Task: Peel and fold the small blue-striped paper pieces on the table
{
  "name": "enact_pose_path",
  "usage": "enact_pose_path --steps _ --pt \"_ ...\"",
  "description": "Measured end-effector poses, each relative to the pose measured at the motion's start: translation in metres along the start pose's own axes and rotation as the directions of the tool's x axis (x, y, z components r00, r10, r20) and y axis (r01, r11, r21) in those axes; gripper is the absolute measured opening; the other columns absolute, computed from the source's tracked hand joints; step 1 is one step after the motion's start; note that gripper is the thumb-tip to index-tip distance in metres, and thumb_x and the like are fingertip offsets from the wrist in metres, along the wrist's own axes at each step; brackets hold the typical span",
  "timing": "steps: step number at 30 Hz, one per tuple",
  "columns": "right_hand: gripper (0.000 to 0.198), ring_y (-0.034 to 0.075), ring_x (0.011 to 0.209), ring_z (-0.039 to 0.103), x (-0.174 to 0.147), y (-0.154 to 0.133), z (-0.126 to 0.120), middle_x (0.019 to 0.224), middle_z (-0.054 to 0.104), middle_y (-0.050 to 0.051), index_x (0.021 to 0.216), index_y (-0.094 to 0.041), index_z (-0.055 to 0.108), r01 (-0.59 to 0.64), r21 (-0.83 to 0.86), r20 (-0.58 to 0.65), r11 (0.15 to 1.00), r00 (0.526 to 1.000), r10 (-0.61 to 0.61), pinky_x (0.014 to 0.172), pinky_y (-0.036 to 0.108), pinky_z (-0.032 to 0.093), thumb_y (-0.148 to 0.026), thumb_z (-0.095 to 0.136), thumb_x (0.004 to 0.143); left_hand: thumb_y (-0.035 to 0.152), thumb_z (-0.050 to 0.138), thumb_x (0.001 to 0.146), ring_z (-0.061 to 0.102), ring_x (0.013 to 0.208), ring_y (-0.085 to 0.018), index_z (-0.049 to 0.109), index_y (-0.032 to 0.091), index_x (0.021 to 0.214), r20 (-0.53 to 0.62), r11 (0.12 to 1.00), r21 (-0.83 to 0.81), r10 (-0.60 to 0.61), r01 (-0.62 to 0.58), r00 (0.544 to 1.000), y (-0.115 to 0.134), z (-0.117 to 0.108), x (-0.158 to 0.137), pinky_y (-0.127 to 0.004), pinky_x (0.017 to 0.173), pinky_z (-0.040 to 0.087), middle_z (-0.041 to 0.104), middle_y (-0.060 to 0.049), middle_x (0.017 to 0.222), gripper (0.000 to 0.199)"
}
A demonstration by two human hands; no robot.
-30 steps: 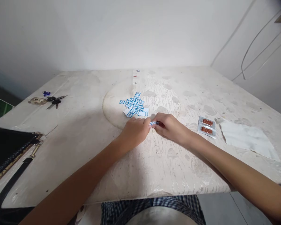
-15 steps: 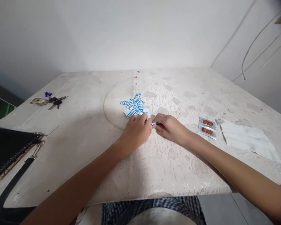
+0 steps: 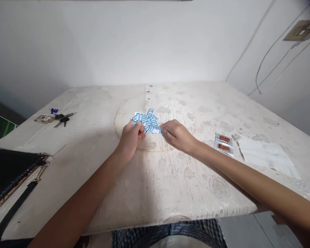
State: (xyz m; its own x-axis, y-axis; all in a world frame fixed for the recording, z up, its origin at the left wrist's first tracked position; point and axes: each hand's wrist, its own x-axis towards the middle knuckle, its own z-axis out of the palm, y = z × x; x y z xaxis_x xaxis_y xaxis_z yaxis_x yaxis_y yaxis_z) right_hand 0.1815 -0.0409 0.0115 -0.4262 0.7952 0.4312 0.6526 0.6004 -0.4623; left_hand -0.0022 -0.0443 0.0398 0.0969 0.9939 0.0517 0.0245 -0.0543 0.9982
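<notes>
My left hand is closed round a white paper sheet printed with blue-edged rectangles, its thumb on top. Beside it lies a pile of small white paper slips with blue borders, loosely overlapping. At the pile's right edge, my right hand has its fingers pinched together at the end of a small blue-edged slip. The fingertips partly hide that slip.
A blister pack of red-brown tablets and a white cloth-like sheet lie on the right. Keys, a purple scrap and a black bag are on the left. A white wall borders the table's far side.
My hands were together over a small paper piece and have come apart. The left has moved left and shows the sheet raised; the right has moved slightly left to the pile.
</notes>
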Motion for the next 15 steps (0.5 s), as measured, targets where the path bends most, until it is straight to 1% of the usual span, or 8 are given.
enact_pose_path --steps 1,3,5,7,9,10,12,15 --pt "0.025 0.02 0.096 0.05 0.006 0.002 0.004 0.099 0.06 0.01 0.1 -0.014 0.058 -0.012 -0.021 0.029 1.0 0.999 0.013 0.083 0.032 0.038 -0.017 0.04 0.083 0.02 0.038 0.082 0.027 0.044 -0.005 0.031 0.018 0.066 -0.007 0.991 -0.13 -0.047 0.045 0.999 0.001 -0.003 0.003 -0.021 0.049 0.03 0.035 0.005 0.06 0.017" --pt "0.025 0.022 0.094 0.051 0.018 0.002 0.01 0.097 0.061 0.011 0.102 -0.014 0.058 -0.024 -0.079 0.077 0.997 0.997 0.03 0.079 0.033 0.04 -0.019 0.046 0.081 0.019 0.042 0.079 0.026 0.044 -0.003 0.03 0.018 0.066 -0.015 0.952 -0.284 -0.119 0.11 0.993 0.001 -0.008 0.007 -0.02 0.048 0.031 0.035 0.005 0.061 0.018" --pt "0.023 0.022 0.088 0.052 0.029 -0.002 0.012 0.091 0.062 0.01 0.098 -0.016 0.06 -0.009 -0.14 0.118 0.99 0.993 0.026 0.075 0.033 0.04 -0.018 0.051 0.077 0.019 0.044 0.078 0.026 0.044 -0.003 0.032 0.018 0.067 -0.005 0.928 -0.339 -0.168 0.156 0.986 0.0 -0.009 0.007 -0.019 0.047 0.031 0.036 0.005 0.062 0.017" --pt "0.021 0.021 0.08 0.053 0.037 -0.007 0.012 0.084 0.063 0.009 0.092 -0.017 0.062 0.0 -0.188 0.145 0.982 0.989 0.028 0.071 0.032 0.038 -0.016 0.053 0.073 0.019 0.045 0.079 0.027 0.043 -0.003 0.035 0.017 0.068 0.015 0.918 -0.352 -0.188 0.181 0.982 -0.001 -0.007 0.006 -0.019 0.047 0.031 0.037 0.005 0.062 0.015" --pt "0.023 0.018 0.071 0.053 0.042 -0.009 0.011 0.078 0.062 0.007 0.091 -0.016 0.063 -0.048 -0.184 0.152 0.982 0.985 0.077 0.066 0.03 0.038 -0.015 0.055 0.069 0.018 0.044 0.079 0.028 0.043 -0.002 0.036 0.016 0.068 0.029 0.913 -0.36 -0.192 0.19 0.981 -0.002 -0.005 0.004 -0.018 0.046 0.03 0.038 0.005 0.062 0.014" --pt "0.026 0.017 0.067 0.052 0.043 -0.009 0.011 0.076 0.061 0.006 0.092 -0.015 0.062 -0.093 -0.153 0.154 0.984 0.981 0.117 0.063 0.029 0.037 -0.015 0.056 0.067 0.017 0.044 0.08 0.028 0.043 -0.002 0.037 0.016 0.068 0.034 0.908 -0.371 -0.195 0.194 0.98 -0.002 -0.004 0.003 -0.018 0.045 0.029 0.038 0.005 0.061 0.013" --pt "0.026 0.013 0.06 0.049 0.043 -0.006 0.01 0.07 0.058 0.003 0.09 -0.014 0.062 -0.188 -0.029 0.169 0.982 0.967 0.191 0.057 0.026 0.036 -0.014 0.056 0.064 0.016 0.044 0.079 0.028 0.042 -0.001 0.037 0.016 0.068 0.045 0.89 -0.405 -0.209 0.209 0.977 -0.002 -0.003 0.003 -0.017 0.044 0.029 0.039 0.005 0.06 0.013" --pt "0.013 0.01 0.055 0.045 0.039 -0.001 0.004 0.061 0.052 0.0 0.074 -0.013 0.062 -0.303 0.194 0.234 0.933 0.938 0.256 0.052 0.024 0.034 -0.016 0.055 0.064 0.014 0.046 0.077 0.028 0.041 -0.001 0.037 0.016 0.068 0.08 0.854 -0.454 -0.247 0.256 0.966 -0.003 -0.004 0.003 -0.016 0.043 0.028 0.04 0.005 0.058 0.014"
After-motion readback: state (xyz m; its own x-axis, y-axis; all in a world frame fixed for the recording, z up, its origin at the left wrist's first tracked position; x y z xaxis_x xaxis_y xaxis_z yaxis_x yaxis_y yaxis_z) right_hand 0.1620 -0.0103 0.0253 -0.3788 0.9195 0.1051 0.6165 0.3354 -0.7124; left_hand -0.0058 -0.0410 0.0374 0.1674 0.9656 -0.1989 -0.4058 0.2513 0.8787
